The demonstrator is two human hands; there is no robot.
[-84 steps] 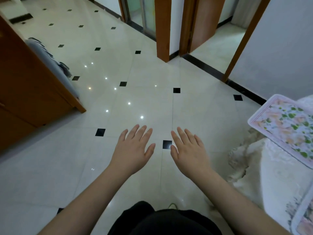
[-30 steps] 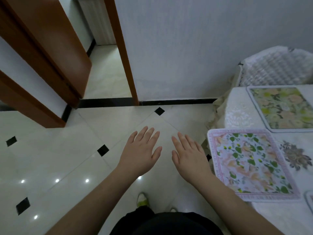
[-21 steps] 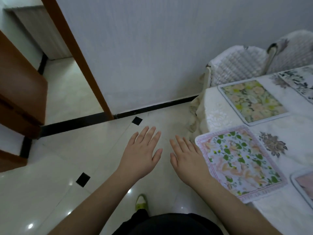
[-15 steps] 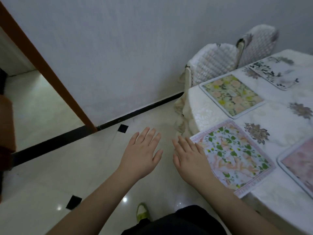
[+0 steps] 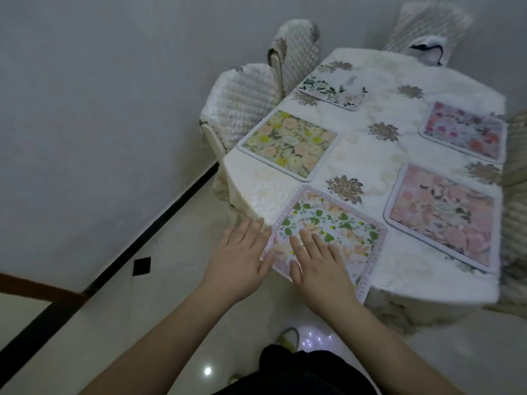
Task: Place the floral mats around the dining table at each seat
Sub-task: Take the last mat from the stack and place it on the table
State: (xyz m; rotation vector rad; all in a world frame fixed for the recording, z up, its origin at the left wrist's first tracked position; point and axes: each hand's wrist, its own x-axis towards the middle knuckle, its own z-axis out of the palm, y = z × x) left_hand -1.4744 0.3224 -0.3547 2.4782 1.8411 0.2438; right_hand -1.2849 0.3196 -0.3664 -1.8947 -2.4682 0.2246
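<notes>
left hand [image 5: 238,259]: fingers spread, holding nothing, just off the table's [image 5: 248,178] near-left corner | right hand [image 5: 316,259]: spread flat over the green-leaf mat [image 5: 339,226], nearer hand | mat: on the near edge, overhanging it, long axis running right and away | four other mats lay farther along the edges

One head-worn camera looks steeply down and forward over the near table [image 5: 422,283] corner.

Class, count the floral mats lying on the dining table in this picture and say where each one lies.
5. Green-leaf mat nearest, under the right hand; yellow mat left edge; white mat far left; red-pink mat far right; pale pink mat near right. None seems hidden.
</notes>
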